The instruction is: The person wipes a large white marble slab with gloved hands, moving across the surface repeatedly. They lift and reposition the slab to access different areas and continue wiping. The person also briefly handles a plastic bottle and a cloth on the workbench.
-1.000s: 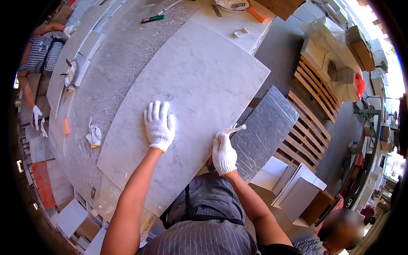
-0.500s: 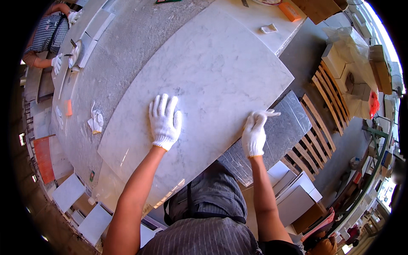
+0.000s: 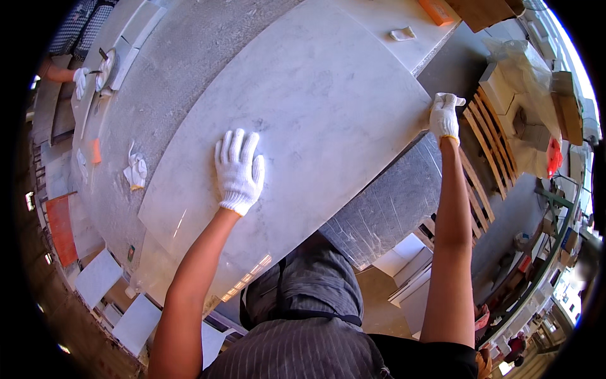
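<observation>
A large pale marble slab point(image 3: 315, 107) with grey veins and one long curved edge lies across the work surface in front of me. Spread flat on its face, toward the left, is my left hand point(image 3: 240, 172) in a white knitted glove, fingers stretched out. My right hand point(image 3: 445, 117), gloved the same way, is at the slab's far right corner with the arm extended. Its fingers are curled in and one digit points right; whatever they may hold is hidden. Below the slab's straight edge sits a dark grey scratched stone slab point(image 3: 385, 196).
A loose white glove point(image 3: 135, 169) lies on the dusty grey table point(image 3: 196, 57). An orange block point(image 3: 437, 11) and a whitish scrap point(image 3: 403, 33) are at the back right. Wooden pallets point(image 3: 492, 139) stand right. Another person's gloved hand point(image 3: 81, 82) is at far left.
My right hand has slid far and right along the slab's straight edge to its corner. My left hand stays flat on the slab. The other person has shifted at far left.
</observation>
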`<state>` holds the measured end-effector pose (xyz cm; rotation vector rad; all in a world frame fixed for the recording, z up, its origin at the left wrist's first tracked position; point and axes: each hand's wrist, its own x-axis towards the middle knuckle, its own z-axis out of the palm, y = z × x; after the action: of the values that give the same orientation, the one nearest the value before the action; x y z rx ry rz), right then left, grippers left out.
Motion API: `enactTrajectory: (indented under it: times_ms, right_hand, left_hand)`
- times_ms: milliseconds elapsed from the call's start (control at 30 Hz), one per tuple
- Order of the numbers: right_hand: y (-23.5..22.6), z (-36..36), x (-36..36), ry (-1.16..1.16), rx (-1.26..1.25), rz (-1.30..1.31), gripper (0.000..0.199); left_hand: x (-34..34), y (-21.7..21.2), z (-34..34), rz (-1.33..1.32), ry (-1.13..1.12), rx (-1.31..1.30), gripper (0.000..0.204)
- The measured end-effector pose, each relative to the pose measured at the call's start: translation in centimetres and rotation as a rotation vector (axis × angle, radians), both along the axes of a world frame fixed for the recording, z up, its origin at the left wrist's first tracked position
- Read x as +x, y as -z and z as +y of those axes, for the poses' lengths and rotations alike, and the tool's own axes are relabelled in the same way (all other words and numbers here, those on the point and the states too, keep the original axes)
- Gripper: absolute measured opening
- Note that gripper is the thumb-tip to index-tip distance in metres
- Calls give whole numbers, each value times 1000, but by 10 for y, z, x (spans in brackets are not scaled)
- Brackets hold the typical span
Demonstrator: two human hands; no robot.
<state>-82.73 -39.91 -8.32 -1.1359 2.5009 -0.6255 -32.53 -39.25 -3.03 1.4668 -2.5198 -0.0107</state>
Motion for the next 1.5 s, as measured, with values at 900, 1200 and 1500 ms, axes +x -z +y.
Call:
enactTrajectory:
  times_ms: [900, 1200, 1500]
  right_hand:
    - [-109, 229, 443, -1008, 887, 1549, 48]
    - [-33, 173, 315, -418, 89, 777, 34]
    - [-32, 245, 435, -516, 93, 737, 34]
  left_hand:
    - [9, -2, 31, 71, -15, -27, 42]
    - [165, -7, 164, 164, 54, -17, 45]
    - [225, -13, 219, 115, -104, 38, 45]
